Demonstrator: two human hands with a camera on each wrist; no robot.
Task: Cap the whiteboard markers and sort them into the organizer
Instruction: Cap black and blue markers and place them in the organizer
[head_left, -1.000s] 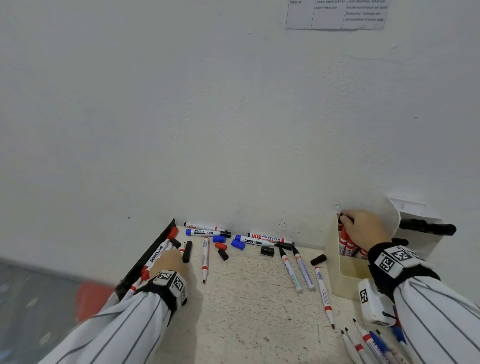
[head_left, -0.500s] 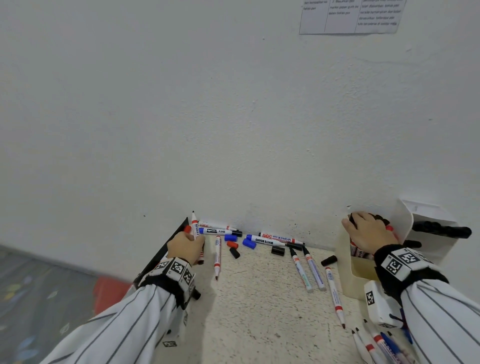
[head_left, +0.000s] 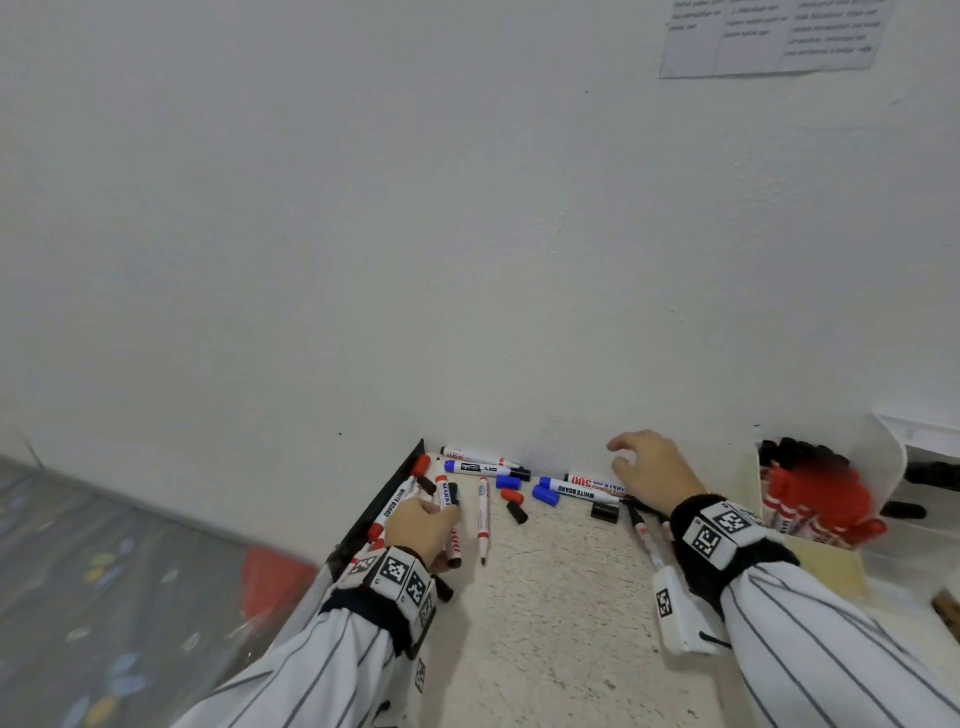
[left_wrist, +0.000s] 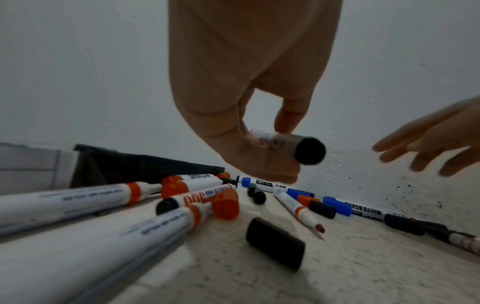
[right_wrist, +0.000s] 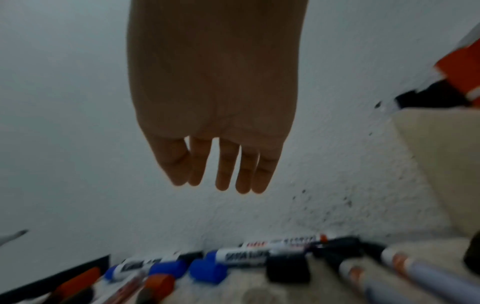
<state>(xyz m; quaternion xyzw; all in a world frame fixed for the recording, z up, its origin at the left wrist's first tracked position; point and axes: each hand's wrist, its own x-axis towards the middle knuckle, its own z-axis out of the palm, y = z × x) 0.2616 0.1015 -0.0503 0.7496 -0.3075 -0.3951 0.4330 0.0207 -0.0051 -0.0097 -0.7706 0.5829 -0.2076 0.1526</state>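
Observation:
My left hand (head_left: 425, 522) pinches a white marker with red print (head_left: 445, 498) just above the counter; its black end (left_wrist: 309, 151) points toward the wrist camera. My right hand (head_left: 644, 470) hovers open, fingers straight (right_wrist: 223, 170), over the markers along the wall and holds nothing. Below it lie a blue-ended marker marked WHITE BOARD (head_left: 576, 490) and a black cap (head_left: 604, 512). Loose blue caps (head_left: 508, 481), a red cap (head_left: 511, 497) and an uncapped thin red marker (head_left: 484, 514) lie between my hands. The cream organizer (head_left: 826, 566) at the right holds several red-capped markers (head_left: 821, 493).
A black strip (head_left: 387, 493) edges the counter on the left, with more markers (left_wrist: 78, 197) piled against it. The white wall (head_left: 467, 260) rises right behind the markers. Thin markers (head_left: 647, 540) lie under my right wrist. Speckled counter (head_left: 545, 623) lies in front.
My right hand has left the organizer and swung left over the markers by the wall, now open. My left hand, which had raised a marker tip up, has lowered and tilted it.

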